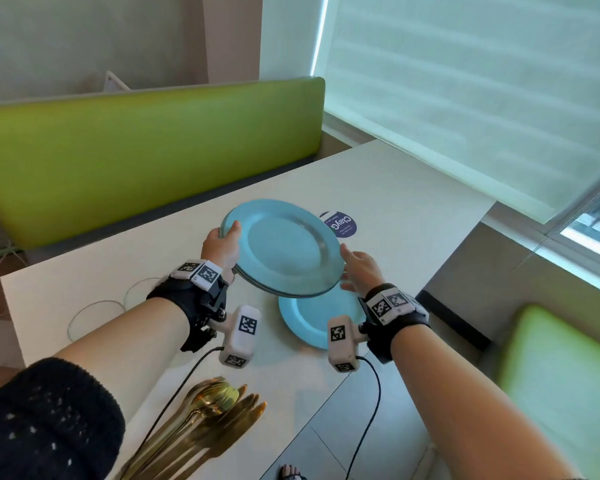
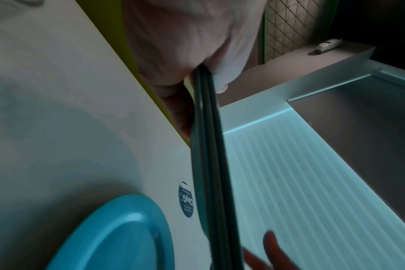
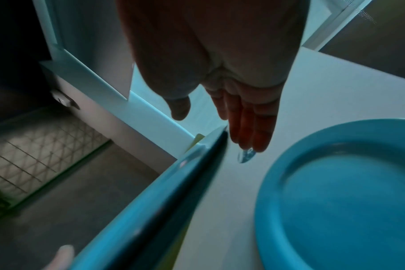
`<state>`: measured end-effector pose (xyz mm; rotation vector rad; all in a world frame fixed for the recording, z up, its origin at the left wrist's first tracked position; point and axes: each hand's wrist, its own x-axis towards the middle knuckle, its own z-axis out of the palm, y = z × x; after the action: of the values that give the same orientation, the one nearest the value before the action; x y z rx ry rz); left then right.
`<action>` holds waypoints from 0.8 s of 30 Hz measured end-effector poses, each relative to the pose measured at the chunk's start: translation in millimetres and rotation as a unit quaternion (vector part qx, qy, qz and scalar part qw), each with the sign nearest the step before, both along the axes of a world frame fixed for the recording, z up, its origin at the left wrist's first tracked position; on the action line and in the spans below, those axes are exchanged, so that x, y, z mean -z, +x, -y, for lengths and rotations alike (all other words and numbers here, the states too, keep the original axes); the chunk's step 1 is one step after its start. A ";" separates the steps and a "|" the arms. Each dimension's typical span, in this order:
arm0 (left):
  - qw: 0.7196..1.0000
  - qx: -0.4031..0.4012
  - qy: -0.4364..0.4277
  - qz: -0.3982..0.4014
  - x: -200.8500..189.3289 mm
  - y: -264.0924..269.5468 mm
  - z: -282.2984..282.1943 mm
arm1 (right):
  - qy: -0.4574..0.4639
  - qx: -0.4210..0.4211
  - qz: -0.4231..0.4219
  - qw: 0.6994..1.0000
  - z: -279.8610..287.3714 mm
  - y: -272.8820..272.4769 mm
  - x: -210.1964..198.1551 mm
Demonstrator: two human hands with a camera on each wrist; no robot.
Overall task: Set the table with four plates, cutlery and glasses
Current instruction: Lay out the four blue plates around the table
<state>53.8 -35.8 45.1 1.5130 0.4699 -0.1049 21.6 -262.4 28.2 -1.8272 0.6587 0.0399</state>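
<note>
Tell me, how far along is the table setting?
Early. One round blue plate lies on the white table. The left hand grips a stack of blue plates, the right hand open beside it. The gold cutlery sits bunched; no glasses clearly visible.

Round dark-blue sticker on the white table, large white word "ClayG" readable upside down from here, smaller lines beneath it too tiny to read, black-and-white square code markers on the wrist rigs, no legible characters
</note>
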 end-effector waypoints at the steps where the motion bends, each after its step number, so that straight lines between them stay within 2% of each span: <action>1: 1.000 0.018 -0.006 -0.001 0.5 4.7 7.0 | 0.002 -0.002 0.012 1.000 -0.1 4.2 -7.8; 3: 0.999 0.033 -0.025 0.000 4.1 15.4 18.8 | -0.036 0.017 0.029 0.999 8.5 10.5 -16.2; 5: 0.998 0.030 -0.046 -0.006 1.1 22.2 31.4 | -0.059 0.080 0.018 0.995 27.1 19.5 -17.9; 7: 0.997 0.029 -0.070 -0.003 -6.1 26.7 44.4 | -0.052 0.086 0.013 0.995 42.6 26.9 -21.1; 11: 0.995 0.020 -0.093 0.000 -9.9 51.8 74.5 | 0.083 0.093 0.020 0.992 72.7 55.8 -24.2; 14: 0.995 0.019 -0.094 -0.020 19.5 92.7 94.1 | 0.130 0.107 0.021 0.985 96.4 76.5 -25.9; 18: 0.994 0.031 -0.088 -0.055 60.7 140.0 120.3 | 0.053 0.080 0.020 0.995 130.5 105.0 -20.2; 21: 0.995 0.024 -0.069 -0.065 36.9 132.8 144.2 | 0.021 0.067 0.019 0.997 151.5 124.6 -16.0; 24: 0.997 0.022 -0.036 -0.059 14.4 127.0 165.7 | 0.028 0.064 0.016 0.997 167.7 137.8 -15.4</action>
<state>180.7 -201.6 30.7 1.4523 0.5213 -0.2435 159.4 -430.1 43.6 -1.7263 0.7438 -0.0543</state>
